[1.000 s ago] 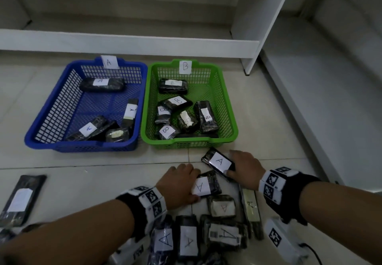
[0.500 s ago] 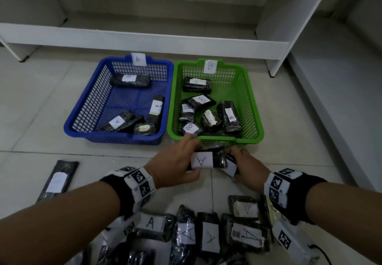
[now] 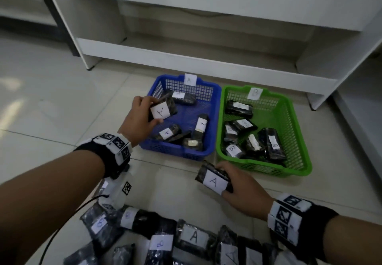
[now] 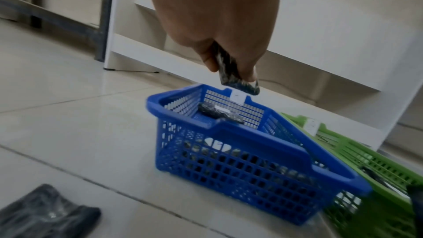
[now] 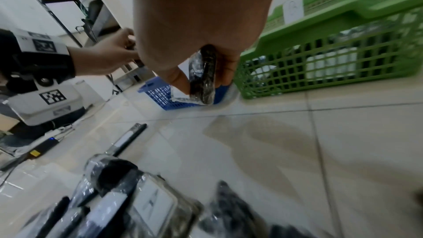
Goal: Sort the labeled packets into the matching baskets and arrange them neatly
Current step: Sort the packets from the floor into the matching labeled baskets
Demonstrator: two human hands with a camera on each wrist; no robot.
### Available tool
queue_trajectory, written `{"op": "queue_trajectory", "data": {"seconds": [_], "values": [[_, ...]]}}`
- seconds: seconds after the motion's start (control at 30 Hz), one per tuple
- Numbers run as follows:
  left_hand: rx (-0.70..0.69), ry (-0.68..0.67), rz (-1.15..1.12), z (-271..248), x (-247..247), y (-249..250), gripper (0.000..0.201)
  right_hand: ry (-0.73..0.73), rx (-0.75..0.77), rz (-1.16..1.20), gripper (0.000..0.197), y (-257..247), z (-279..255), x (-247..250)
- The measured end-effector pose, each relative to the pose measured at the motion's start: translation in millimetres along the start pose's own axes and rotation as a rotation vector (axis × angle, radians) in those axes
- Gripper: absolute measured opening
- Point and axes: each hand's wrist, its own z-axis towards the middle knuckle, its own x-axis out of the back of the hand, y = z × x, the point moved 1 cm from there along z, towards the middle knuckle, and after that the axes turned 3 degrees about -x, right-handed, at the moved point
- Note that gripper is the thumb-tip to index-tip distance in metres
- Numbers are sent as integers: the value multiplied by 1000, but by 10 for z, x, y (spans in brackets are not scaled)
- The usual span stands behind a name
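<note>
My left hand (image 3: 140,118) grips a black packet labeled A (image 3: 162,109) above the left side of the blue basket (image 3: 179,153), which carries an A tag. In the left wrist view the same packet (image 4: 235,73) hangs from my fingers over the basket's (image 4: 251,160) rim. My right hand (image 3: 241,188) holds a second A packet (image 3: 214,180) just above the floor, in front of the green basket (image 3: 299,169) tagged B. The right wrist view has that packet (image 5: 203,75) edge-on between thumb and fingers. Both baskets hold several packets.
Several loose labeled packets (image 3: 194,238) lie on the tile floor near me. A white shelf unit (image 3: 186,58) stands right behind the baskets. One more packet (image 4: 43,211) lies on the floor to the left. A cable (image 3: 62,229) runs from my left wrist.
Both hands lifted A packets from the pile. The left hand carried its packet forward over the blue basket; the right hand stays low before the green basket. The head view shifted left.
</note>
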Motion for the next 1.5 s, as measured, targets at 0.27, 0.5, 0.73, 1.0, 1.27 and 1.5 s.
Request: {"op": "queue_trajectory", "data": {"seconds": [0.27, 0.5, 0.73, 1.0, 1.27, 1.5], "values": [[146, -113, 23, 135, -37, -464, 47, 308, 59, 163, 41, -569, 786, -9], [97, -220, 67, 187, -296, -540, 46, 472, -149, 176, 23, -649, 1585, 1], [-11, -236, 320, 126, -320, -708, 38, 473, -230, 213, 26, -696, 1877, -194], [-208, -281, 587, 119, -474, -815, 36, 350, -341, 0, 35, -610, 2073, -308], [-135, -350, 290, 93, -350, -836, 52, 162, -443, -311, 62, -530, 1974, -318], [187, -73, 31, -126, 138, -1237, 46, 600, 194, -247, 25, -1000, 1568, -500]]}}
